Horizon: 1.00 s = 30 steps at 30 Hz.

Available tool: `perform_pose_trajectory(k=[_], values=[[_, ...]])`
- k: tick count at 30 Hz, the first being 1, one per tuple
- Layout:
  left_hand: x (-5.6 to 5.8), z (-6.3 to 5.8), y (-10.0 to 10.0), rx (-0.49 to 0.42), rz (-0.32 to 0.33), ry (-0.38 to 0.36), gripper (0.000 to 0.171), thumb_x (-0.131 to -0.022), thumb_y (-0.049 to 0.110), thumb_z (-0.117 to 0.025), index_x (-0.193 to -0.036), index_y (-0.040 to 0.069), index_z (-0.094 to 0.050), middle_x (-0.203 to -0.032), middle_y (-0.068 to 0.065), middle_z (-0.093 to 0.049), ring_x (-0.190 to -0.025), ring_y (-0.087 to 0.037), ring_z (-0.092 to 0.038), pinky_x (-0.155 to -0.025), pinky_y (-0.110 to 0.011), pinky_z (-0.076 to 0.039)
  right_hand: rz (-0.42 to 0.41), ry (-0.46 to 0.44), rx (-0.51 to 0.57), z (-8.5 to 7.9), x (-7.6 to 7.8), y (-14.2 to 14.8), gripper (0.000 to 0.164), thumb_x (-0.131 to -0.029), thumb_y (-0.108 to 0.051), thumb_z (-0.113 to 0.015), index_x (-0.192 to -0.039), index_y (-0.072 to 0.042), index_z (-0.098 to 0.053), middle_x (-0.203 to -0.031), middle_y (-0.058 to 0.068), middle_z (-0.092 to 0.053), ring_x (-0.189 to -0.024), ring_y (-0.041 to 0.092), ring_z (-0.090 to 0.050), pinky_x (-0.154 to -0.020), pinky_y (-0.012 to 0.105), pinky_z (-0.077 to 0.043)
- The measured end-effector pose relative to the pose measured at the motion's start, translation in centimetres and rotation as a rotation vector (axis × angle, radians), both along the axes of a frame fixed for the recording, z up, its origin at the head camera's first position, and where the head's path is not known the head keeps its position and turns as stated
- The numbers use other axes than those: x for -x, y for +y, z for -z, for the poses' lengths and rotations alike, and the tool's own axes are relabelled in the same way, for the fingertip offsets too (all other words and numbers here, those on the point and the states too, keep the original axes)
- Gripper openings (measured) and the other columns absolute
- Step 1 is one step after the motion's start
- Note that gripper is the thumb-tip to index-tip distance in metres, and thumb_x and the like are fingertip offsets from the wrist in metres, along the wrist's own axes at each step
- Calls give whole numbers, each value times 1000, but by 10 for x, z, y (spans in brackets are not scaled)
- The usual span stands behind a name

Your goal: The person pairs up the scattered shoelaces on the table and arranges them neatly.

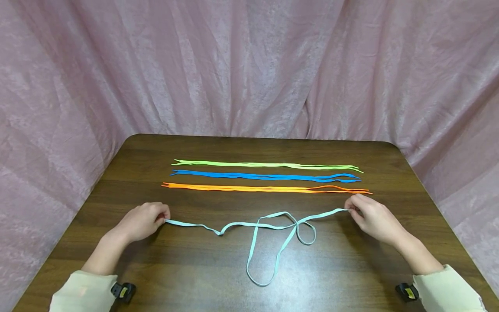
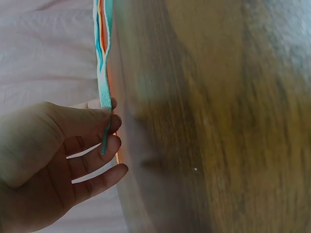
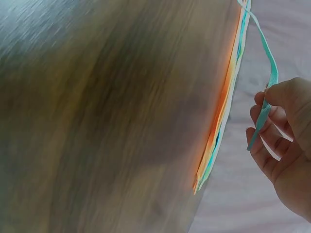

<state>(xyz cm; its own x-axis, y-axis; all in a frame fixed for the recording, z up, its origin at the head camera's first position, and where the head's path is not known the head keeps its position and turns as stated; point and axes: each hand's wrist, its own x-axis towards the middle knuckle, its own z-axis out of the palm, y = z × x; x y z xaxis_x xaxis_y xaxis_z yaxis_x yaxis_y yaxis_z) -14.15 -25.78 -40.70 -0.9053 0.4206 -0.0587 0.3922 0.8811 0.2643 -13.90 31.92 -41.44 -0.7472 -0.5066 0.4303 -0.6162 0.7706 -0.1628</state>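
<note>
A pale mint shoelace (image 1: pixel 238 224) runs across the table between my two hands, its middle lying in loose loops that cross near the right. My left hand (image 1: pixel 145 220) pinches one end between thumb and index finger; in the left wrist view the narrow tip of the shoelace (image 2: pixel 104 141) pokes out below the thumb. At the other end, my right hand (image 1: pixel 372 218) pinches the lace, and its tip (image 3: pixel 251 141) hangs past the fingers in the right wrist view. The right-hand stretch rises off the table toward the fingers.
Beyond the hands, orange laces (image 1: pixel 249 189), blue laces (image 1: pixel 249 176) and lime green laces (image 1: pixel 249 164) lie in straight rows, side by side. They rest on a dark wooden table (image 1: pixel 117 173) with rounded far corners. Pink curtains (image 1: pixel 234 65) hang behind it.
</note>
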Motion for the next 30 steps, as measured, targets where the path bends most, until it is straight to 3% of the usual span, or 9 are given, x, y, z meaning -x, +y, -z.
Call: perform_pose_trajectory(k=[13,30], values=[[0,0,-5,-8,-6,35,19,-79,2,-65,-74,19,-58,-72,9,-51,-65,-10,-46,-58,-30,-39,99,30,5,0,-4,30,29,-67,7,-67,-81,-16,-56,-77,-13,-52,-66,0,-45,-59,16,-36],[0,0,-7,-18,-23,57,17,-78,3,-66,-74,18,-58,-71,9,-51,-65,-9,-47,-57,-31,-40,137,27,-3,3,-10,50,30,-64,6,-69,-81,-15,-57,-77,-11,-54,-67,0,-46,-59,15,-36]])
